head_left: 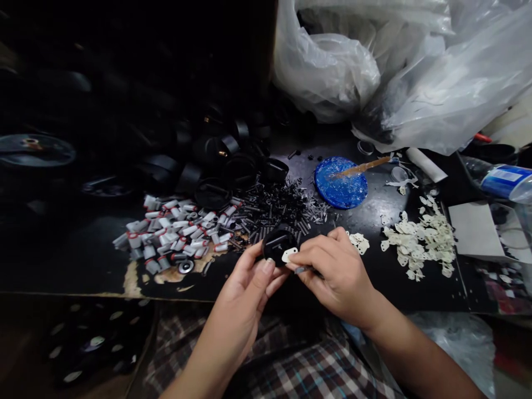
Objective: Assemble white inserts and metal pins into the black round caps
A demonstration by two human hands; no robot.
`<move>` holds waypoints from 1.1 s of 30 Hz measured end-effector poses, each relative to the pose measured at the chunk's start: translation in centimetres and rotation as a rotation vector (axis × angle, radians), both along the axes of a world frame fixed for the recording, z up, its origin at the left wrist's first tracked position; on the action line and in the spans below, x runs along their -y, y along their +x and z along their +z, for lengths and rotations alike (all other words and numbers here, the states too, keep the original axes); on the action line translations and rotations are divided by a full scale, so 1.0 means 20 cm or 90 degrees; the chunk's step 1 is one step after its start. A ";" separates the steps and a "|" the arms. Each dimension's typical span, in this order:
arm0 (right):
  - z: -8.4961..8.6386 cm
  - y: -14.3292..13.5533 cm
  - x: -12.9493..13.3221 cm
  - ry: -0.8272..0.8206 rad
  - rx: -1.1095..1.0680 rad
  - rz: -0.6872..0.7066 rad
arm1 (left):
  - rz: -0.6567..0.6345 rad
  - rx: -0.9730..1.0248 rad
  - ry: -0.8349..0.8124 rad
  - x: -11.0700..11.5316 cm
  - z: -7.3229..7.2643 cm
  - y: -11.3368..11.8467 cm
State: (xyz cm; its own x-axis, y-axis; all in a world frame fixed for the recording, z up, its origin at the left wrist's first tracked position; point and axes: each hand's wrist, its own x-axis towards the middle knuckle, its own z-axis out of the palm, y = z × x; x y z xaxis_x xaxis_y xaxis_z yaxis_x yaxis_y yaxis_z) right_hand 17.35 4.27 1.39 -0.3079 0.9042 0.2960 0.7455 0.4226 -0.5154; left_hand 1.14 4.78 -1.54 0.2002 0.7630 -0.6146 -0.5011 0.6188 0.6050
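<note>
My left hand (251, 288) is closed round the rim of a round black plastic part (274, 241) and holds it above the table's front edge. Against that part's right side, the fingers of my right hand (332, 271) pinch a small white plate (289, 254) with holes. A thin dark grey item (305, 270) also shows between my right fingers; its kind is unclear. Just beyond my hands lies a heap of small black springs (270, 208). Loose white plates (428, 235) like the pinched one are spread to the right.
Grey cylinders with red rings (174, 230) lie piled on the left. A blue lid (341, 183) holds clear gel and a wooden stick (366, 166). Black round housings (239, 166) stand behind the springs. Plastic bags (399, 72) fill the back right, near a blue-labelled bottle (507, 182).
</note>
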 end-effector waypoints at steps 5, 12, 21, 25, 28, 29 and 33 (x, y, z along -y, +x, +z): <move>0.00 -0.01 -0.01 0.017 0.011 -0.011 | -0.038 0.009 0.030 0.01 0.01 0.01; -0.01 -0.01 0.00 0.040 -0.007 -0.015 | -0.050 0.032 0.058 0.02 0.01 0.01; -0.01 -0.01 0.01 0.028 -0.017 -0.012 | -0.060 0.052 0.080 0.02 0.01 0.02; -0.01 -0.03 0.03 0.035 -0.014 -0.024 | 0.000 0.050 0.059 0.03 0.01 0.03; 0.00 -0.04 0.05 0.027 0.003 -0.033 | 0.048 0.036 0.034 0.03 0.01 0.05; -0.01 -0.05 0.05 0.020 0.006 -0.036 | 0.057 0.030 0.031 0.03 0.00 0.05; -0.02 -0.08 0.07 -0.005 -0.021 -0.065 | 0.053 -0.006 0.030 0.04 -0.01 0.06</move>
State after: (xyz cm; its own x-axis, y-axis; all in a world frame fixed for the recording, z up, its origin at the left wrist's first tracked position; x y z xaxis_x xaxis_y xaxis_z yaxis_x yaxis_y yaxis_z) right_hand 15.68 2.87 0.90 -0.2048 0.9327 0.2970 0.7669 0.3415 -0.5434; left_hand 2.30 4.05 -1.73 0.1291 0.8049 -0.5792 -0.5436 0.5459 0.6376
